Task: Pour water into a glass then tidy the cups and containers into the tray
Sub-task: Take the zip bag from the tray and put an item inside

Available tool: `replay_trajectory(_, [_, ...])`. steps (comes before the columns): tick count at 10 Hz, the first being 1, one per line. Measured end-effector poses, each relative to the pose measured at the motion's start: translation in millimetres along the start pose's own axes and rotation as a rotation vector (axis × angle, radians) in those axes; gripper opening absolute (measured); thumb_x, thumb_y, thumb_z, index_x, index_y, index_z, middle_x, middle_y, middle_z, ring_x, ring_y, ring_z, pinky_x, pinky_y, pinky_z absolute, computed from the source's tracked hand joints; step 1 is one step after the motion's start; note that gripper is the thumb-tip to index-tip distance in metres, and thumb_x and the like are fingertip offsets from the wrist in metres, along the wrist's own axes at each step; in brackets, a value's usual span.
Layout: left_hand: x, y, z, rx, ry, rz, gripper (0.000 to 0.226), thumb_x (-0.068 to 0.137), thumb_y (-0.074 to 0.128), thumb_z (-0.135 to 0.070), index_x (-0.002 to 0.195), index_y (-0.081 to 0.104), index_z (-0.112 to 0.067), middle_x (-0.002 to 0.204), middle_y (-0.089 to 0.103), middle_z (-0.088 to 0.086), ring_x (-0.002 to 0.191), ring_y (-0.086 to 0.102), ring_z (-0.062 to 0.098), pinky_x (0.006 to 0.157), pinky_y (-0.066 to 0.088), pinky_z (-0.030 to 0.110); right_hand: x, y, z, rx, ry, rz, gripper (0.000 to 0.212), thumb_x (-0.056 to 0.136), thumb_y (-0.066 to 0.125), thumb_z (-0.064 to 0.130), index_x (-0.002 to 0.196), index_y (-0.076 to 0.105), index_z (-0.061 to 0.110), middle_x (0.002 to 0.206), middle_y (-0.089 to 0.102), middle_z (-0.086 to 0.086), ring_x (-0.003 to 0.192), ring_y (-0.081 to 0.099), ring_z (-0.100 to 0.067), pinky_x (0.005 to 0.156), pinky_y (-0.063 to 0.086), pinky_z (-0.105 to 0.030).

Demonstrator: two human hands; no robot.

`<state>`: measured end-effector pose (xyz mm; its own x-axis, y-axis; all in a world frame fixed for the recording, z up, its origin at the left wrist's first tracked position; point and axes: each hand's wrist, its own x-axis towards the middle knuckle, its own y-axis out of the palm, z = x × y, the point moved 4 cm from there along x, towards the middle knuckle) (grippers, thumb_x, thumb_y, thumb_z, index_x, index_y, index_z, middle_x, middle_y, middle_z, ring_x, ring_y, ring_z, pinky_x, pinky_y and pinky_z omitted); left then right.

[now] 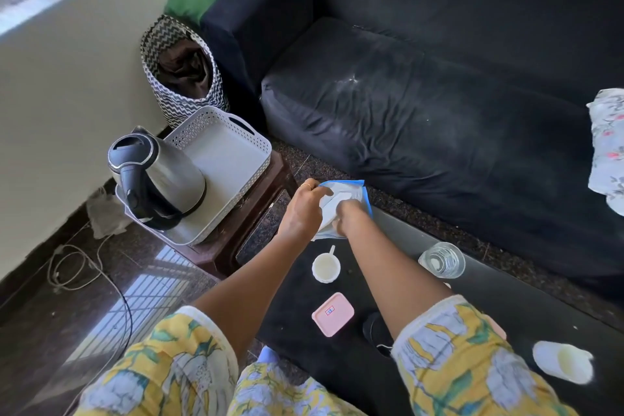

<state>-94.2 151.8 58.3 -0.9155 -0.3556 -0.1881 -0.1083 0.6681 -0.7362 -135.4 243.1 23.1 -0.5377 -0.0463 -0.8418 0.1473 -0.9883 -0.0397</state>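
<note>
Legible markings: one label only.
The pink lid (332, 314) on the dark table (526, 294), well short of the fingers (324, 192) and nearer the wearer, bears a small white sticker with red border; its characters appear to read "18", not certain.

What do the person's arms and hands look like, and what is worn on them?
Both forearms are bare. Short sleeves show a yellow floral print with pale blue flowers and white trim. The left hand wears a thin gold ring; the right hand shows none.

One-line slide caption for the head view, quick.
Both hands, left hand and right hand, hold a blue-edged clear plastic container above the dark table, beside the kettle-laden white perforated tray.
</note>
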Motion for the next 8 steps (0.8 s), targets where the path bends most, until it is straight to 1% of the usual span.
replay_trajectory(1, [-2, 4, -2, 0.007, 0.04, 0.037, 0.047, 0.075, 0.038, 0.01, 0.107, 0.065, -0.013, 0.105, 0.052, 0.004, 0.088, 0.053, 0.024, 0.067, 0.03, 0.019, 15, -6, -12, -0.08, 0.001, -0.001, 0.041, 0.1, 0.028, 0.007, 0.139, 0.034, -0.005, 0.147, 0.037, -0.022, 0.134, 0.039, -0.033, 0.106, 0.037, -0.037])
replay_trajectory(2, [-4, 6, 2, -0.002, 0.01, 0.049, 0.044, 0.079, 0.039, 0.007, 0.108, 0.065, -0.014, 0.111, 0.053, 0.005, 0.087, 0.051, 0.021, 0.068, 0.03, 0.02, 25, -9, -21, -0.137, 0.041, -0.006, 0.041, 0.099, 0.032, 0.009, 0.138, 0.037, -0.004, 0.146, 0.038, -0.022, 0.134, 0.039, -0.033, 0.11, 0.036, -0.04])
replay_trajectory(3, [-4, 9, 6, 0.037, 0.067, 0.07, 0.039, 0.086, 0.042, 0.007, 0.111, 0.065, -0.013, 0.12, 0.053, 0.012, 0.104, 0.052, 0.03, 0.079, 0.032, 0.021, 30, -5, -27, -0.134, 0.112, 0.027, 0.039, 0.095, 0.05, 0.017, 0.133, 0.044, 0.007, 0.138, 0.048, -0.017, 0.128, 0.046, -0.032, 0.102, 0.043, -0.043])
replay_trajectory(4, [-4, 10, 13, 0.019, 0.039, 0.086, 0.039, 0.084, 0.042, 0.006, 0.107, 0.066, -0.013, 0.116, 0.054, 0.012, 0.101, 0.054, 0.029, 0.076, 0.033, 0.019, 36, 2, -28, -0.157, 0.125, 0.055, 0.038, 0.089, 0.061, 0.023, 0.124, 0.052, 0.012, 0.127, 0.057, -0.014, 0.118, 0.051, -0.032, 0.097, 0.046, -0.048])
replay_trajectory(5, [-4, 11, 20, -0.027, -0.014, 0.084, 0.043, 0.078, 0.039, 0.005, 0.104, 0.068, -0.016, 0.106, 0.053, 0.01, 0.089, 0.056, 0.027, 0.07, 0.035, 0.022, 38, 3, -28, -0.235, 0.115, 0.046, 0.035, 0.085, 0.066, 0.029, 0.116, 0.06, 0.014, 0.118, 0.062, -0.017, 0.11, 0.057, -0.037, 0.092, 0.05, -0.052])
replay_trajectory(6, [-2, 12, 24, 0.004, -0.01, 0.093, 0.047, 0.076, 0.04, 0.007, 0.106, 0.068, -0.016, 0.106, 0.053, 0.008, 0.086, 0.054, 0.024, 0.07, 0.035, 0.022, 45, 4, -29, -0.293, 0.104, 0.042, 0.032, 0.088, 0.061, 0.033, 0.115, 0.061, 0.016, 0.116, 0.063, -0.016, 0.107, 0.058, -0.036, 0.091, 0.051, -0.051])
replay_trajectory(7, [-1, 12, 26, -0.016, -0.022, 0.103, 0.048, 0.077, 0.038, 0.006, 0.106, 0.067, -0.018, 0.098, 0.047, -0.002, 0.08, 0.046, 0.016, 0.068, 0.031, 0.017, 44, 4, -27, -0.382, 0.068, 0.046, 0.03, 0.094, 0.046, 0.028, 0.121, 0.056, 0.019, 0.116, 0.063, -0.015, 0.106, 0.059, -0.034, 0.093, 0.05, -0.049])
replay_trajectory(8, [0, 10, 26, -0.07, -0.071, 0.126, 0.044, 0.078, 0.035, -0.006, 0.104, 0.067, -0.021, 0.095, 0.044, -0.008, 0.078, 0.044, 0.013, 0.07, 0.033, 0.02, 47, 5, -25, -0.52, -0.019, 0.026, 0.03, 0.096, 0.038, 0.019, 0.121, 0.055, 0.014, 0.117, 0.061, -0.015, 0.107, 0.056, -0.034, 0.096, 0.049, -0.048])
